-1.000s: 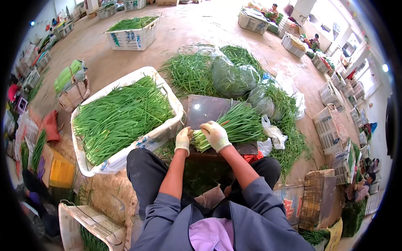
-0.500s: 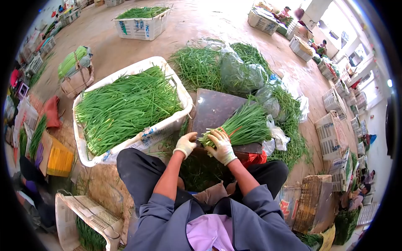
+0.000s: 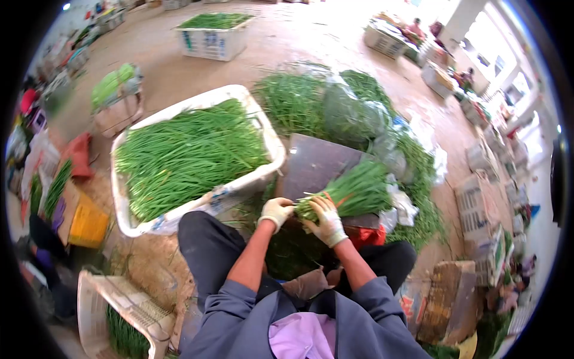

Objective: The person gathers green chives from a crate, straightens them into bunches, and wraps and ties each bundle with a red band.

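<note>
A bunch of green garlic chives (image 3: 359, 188), tied with an orange-red band (image 3: 329, 197), lies on a dark board (image 3: 320, 158) before me. My right hand (image 3: 326, 221), in a pale glove, grips it near the cut pale ends. Also gloved, my left hand (image 3: 277, 213) is beside those ends, thumb and fingers pinched together. What is between them is too small to make out. Left of the board, a white crate (image 3: 272, 146) holds a thick layer of chives (image 3: 191, 155).
Loose chives (image 3: 293, 102) and plastic bags (image 3: 353, 113) lie behind and right of the board. A tipped white crate (image 3: 122, 308) is at lower left, a yellow box (image 3: 86, 224) at left. A filled crate (image 3: 215, 45) stands farther back, and people sit among crates along the right.
My left hand has gone from loosely open fingers to a pinch near the stalk ends. My right hand still holds the bunch. The whole view has shifted slightly.
</note>
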Action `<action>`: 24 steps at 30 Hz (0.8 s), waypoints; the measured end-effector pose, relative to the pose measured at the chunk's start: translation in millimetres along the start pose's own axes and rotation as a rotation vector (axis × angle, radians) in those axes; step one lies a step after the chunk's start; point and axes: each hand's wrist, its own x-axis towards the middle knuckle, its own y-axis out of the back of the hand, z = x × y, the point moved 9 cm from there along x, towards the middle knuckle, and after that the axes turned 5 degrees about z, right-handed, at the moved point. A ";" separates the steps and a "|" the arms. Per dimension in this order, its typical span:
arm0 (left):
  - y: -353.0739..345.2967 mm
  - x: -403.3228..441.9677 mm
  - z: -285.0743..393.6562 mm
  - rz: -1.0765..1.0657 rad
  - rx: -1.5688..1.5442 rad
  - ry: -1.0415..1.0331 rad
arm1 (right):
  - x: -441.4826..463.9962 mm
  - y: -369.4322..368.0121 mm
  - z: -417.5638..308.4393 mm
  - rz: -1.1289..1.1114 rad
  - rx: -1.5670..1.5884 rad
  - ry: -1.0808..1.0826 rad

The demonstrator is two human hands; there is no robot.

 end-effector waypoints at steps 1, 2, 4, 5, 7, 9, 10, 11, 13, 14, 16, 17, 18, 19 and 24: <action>-1.0 -0.7 2.1 -0.008 -0.006 0.022 | 2.1 3.0 -1.9 -0.015 -0.024 -0.004; -1.1 -2.3 4.6 0.003 -0.015 0.049 | 5.0 3.3 -5.1 -0.036 -0.034 0.003; 5.2 -18.8 29.4 0.060 0.099 -0.004 | 5.6 -0.2 -4.3 -0.020 -0.027 0.024; 5.2 -11.0 21.6 0.113 0.134 -0.055 | 4.8 -3.1 -1.4 -0.030 -0.026 0.022; 5.1 -7.3 20.1 0.206 0.224 -0.087 | 1.1 -6.3 -1.3 -0.034 -0.016 0.007; 4.2 -5.9 18.8 0.207 0.213 -0.072 | -1.3 -5.9 0.2 -0.018 -0.017 0.014; 1.9 -4.4 19.0 0.190 0.207 -0.058 | -1.5 -5.8 -0.7 -0.009 -0.025 0.034; 2.3 -3.6 21.9 0.204 0.236 -0.076 | -2.5 -6.3 1.1 -0.015 -0.017 0.017; -0.3 -6.0 28.1 0.232 0.295 -0.122 | -4.7 -7.3 3.9 -0.025 0.002 0.012; 0.1 -5.9 30.4 0.254 0.325 -0.151 | -6.4 -10.1 7.3 -0.029 0.005 0.005; -0.9 -3.7 26.3 0.273 0.321 -0.148 | -7.9 -10.2 6.7 -0.039 -0.008 -0.018; -1.0 -4.4 23.1 0.261 0.287 -0.135 | -10.2 -14.5 12.3 -0.056 0.012 -0.026; -0.8 -4.7 20.6 0.270 0.262 -0.127 | -9.3 -13.1 8.0 -0.056 -0.008 0.003; -0.2 -6.9 21.1 0.286 0.253 -0.113 | -12.0 -13.2 9.7 -0.069 0.006 0.012; -7.3 -4.0 12.7 0.221 0.125 -0.084 | -16.4 -15.3 13.6 -0.129 0.001 -0.042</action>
